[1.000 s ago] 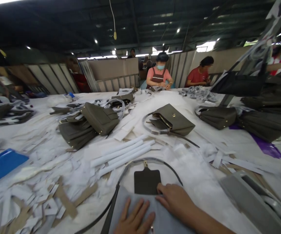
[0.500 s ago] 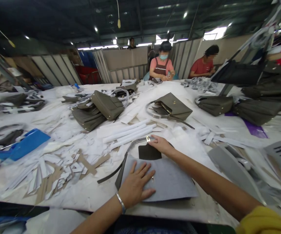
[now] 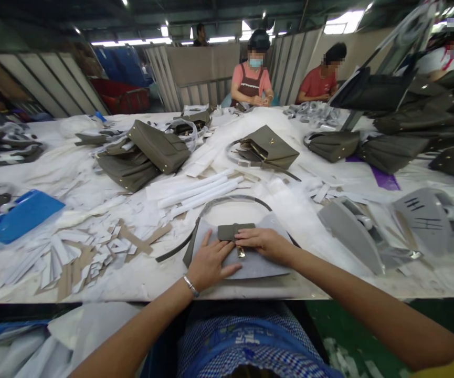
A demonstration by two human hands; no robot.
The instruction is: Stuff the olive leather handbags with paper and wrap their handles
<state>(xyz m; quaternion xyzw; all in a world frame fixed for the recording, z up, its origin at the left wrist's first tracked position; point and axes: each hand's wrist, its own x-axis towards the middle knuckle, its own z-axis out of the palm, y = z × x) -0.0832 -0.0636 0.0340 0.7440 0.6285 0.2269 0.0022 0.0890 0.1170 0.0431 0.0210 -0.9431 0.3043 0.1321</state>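
Note:
A flat grey bag (image 3: pixel 256 262) lies at the near edge of the white table (image 3: pixel 151 283). Its dark olive closure flap (image 3: pixel 232 231) is folded down over the front, with a gold clasp (image 3: pixel 241 252) below it. My left hand (image 3: pixel 209 262) lies flat and open on the grey panel, fingers spread beside the flap. My right hand (image 3: pixel 265 244) presses on the flap's right end, fingers together and flat. The bag's dark strap (image 3: pixel 227 200) loops behind it.
Olive handbags (image 3: pixel 148 155) (image 3: pixel 270 148) (image 3: pixel 333 144) sit mid-table among white paper rolls (image 3: pixel 199 194), paper and cardboard scraps (image 3: pixel 93 247). A blue tray (image 3: pixel 18 215) lies left, grey bag covers (image 3: pixel 352 233) right. Two people (image 3: pixel 252 76) (image 3: pixel 321 79) sit at the far side.
My right hand has pulled the olive flap back from its stretched-out position and folded it down over the grey panel. The view has tipped downward.

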